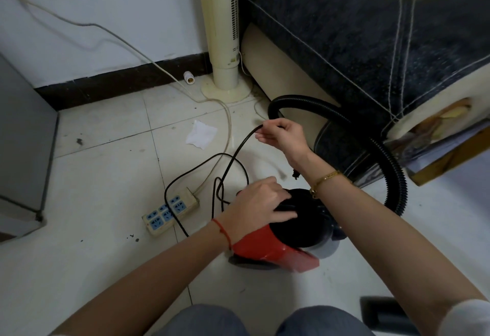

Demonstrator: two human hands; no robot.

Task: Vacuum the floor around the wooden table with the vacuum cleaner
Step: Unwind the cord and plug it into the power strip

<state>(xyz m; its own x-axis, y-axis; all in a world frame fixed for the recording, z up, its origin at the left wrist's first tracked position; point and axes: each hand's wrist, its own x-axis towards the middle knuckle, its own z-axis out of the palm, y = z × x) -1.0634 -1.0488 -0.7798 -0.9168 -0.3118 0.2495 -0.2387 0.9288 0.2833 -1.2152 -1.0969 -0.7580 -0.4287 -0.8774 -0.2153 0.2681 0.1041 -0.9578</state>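
Two hands work at the vacuum cleaner (278, 240) on the floor. Left hand (261, 203) presses flat on its black top. Right hand (282, 134) pinches the black cord (233, 158) above it. Pull slowly, then plug into the power strip (169, 211) left of it.
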